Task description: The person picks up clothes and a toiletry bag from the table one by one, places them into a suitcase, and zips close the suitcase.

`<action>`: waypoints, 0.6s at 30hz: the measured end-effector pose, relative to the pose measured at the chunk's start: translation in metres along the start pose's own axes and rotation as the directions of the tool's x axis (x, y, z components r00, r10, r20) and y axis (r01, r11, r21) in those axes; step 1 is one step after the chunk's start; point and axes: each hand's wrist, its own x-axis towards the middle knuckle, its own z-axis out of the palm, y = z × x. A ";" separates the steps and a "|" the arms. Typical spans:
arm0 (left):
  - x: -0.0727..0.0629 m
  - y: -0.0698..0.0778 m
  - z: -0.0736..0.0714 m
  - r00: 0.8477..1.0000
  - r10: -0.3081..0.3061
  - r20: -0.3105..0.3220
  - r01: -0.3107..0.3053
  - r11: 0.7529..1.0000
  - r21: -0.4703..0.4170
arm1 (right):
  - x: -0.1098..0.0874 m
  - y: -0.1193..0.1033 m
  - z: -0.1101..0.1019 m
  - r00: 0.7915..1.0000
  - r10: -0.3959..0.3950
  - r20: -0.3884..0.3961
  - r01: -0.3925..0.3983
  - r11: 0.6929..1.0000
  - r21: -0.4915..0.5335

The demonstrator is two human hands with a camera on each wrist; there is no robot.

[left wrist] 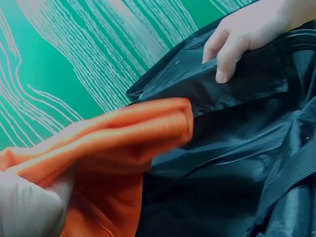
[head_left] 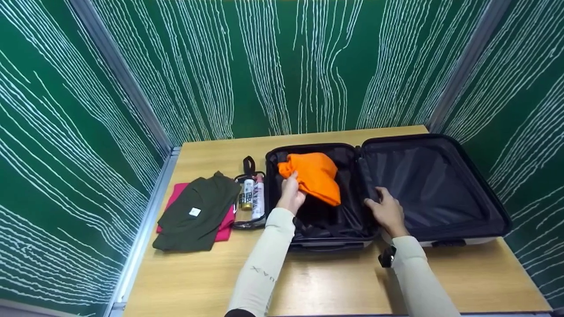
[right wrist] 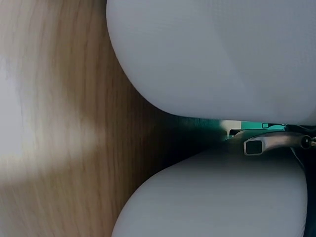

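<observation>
My left hand point(head_left: 292, 193) grips a folded orange garment point(head_left: 318, 175) above the left half of an open suitcase point(head_left: 326, 243). In the left wrist view, the orange cloth point(left wrist: 163, 126) hangs in a thick fold in front of the black lining. At the middle of the suitcase, my right hand point(head_left: 387, 210) holds the edge of a dark fabric divider flap point(head_left: 366, 180). The left wrist view shows the fingers and thumb of that hand point(left wrist: 242, 42) pinching the black flap point(left wrist: 252, 79). Pale rounded suitcase shells point(right wrist: 212, 54) and a metal zipper pull point(right wrist: 271, 144) fill the right wrist view.
Left of the suitcase lies a clear pouch point(head_left: 249, 224) with a white-and-gold can point(head_left: 247, 193) and a pink-topped bottle point(head_left: 258, 198). Beyond it, a dark green shirt point(head_left: 198, 220) lies on a red garment point(head_left: 225, 226). Green panels point(head_left: 291, 66) surround the wooden table point(head_left: 326, 281).
</observation>
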 end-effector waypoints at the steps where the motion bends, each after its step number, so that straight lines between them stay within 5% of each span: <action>1: -0.002 -0.002 -0.001 1.000 0.000 -0.015 0.000 1.000 0.010 | 0.000 0.000 0.000 1.000 0.001 -0.001 -0.001 1.000 0.000; 5: 0.000 -0.015 -0.008 0.996 0.049 -0.071 -0.045 0.998 0.054 | 0.000 0.000 0.001 1.000 0.000 -0.003 0.000 1.000 -0.002; 9: 0.067 -0.055 -0.048 0.991 0.117 -0.071 -0.108 0.988 0.111 | 0.000 0.000 0.001 1.000 -0.002 -0.005 0.002 1.000 -0.003; 12: 0.123 -0.085 -0.082 0.992 0.106 -0.071 -0.097 0.989 0.113 | 0.000 0.001 0.001 1.000 -0.001 -0.003 0.001 1.000 0.000; 13: 0.131 -0.091 -0.089 0.992 0.103 -0.070 -0.095 0.990 0.108 | 0.000 0.001 0.001 1.000 0.001 -0.002 -0.001 1.000 0.001; 18: 0.133 -0.101 -0.105 0.993 0.062 -0.105 -0.052 0.994 0.101 | 0.001 0.001 0.001 1.000 0.003 -0.004 -0.003 1.000 -0.010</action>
